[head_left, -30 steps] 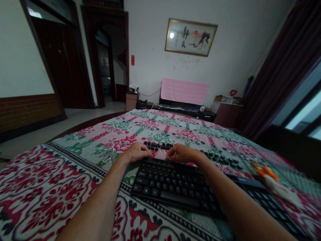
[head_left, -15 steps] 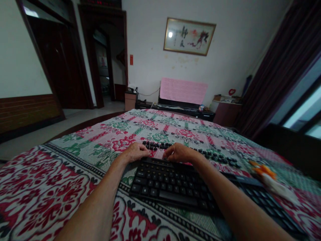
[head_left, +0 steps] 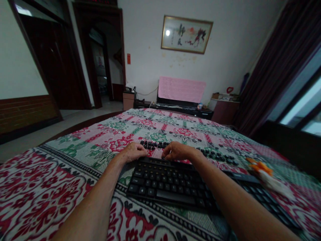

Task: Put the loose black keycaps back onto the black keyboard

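Note:
A black keyboard (head_left: pixel 173 182) lies on the patterned cloth in front of me. Its upper left rows show bare sockets without keycaps, while the lower rows have theirs. My left hand (head_left: pixel 134 151) is at the far left corner of the keyboard, fingers curled together. Just to its right, above the keyboard's far edge, my right hand (head_left: pixel 178 150) has thumb and fingers pinched together. Anything within either pinch is too small or hidden to make out. Loose black keycaps (head_left: pixel 150 145) lie in rows beyond the hands, and more keycaps (head_left: pixel 220 156) extend to the right.
A second black keyboard (head_left: pixel 269 202) lies at the right, partly behind my right forearm. Beside it rests an orange and white item (head_left: pixel 260 167). The floral cloth (head_left: pixel 62 187) covers the large surface. A pink cloth (head_left: pixel 182 88) drapes over something on the far low cabinet.
The view has shifted slightly. Both hands stay by the keyboard's far edge with nearly the same curled fingers; the keyboard and loose keycaps show no clear change.

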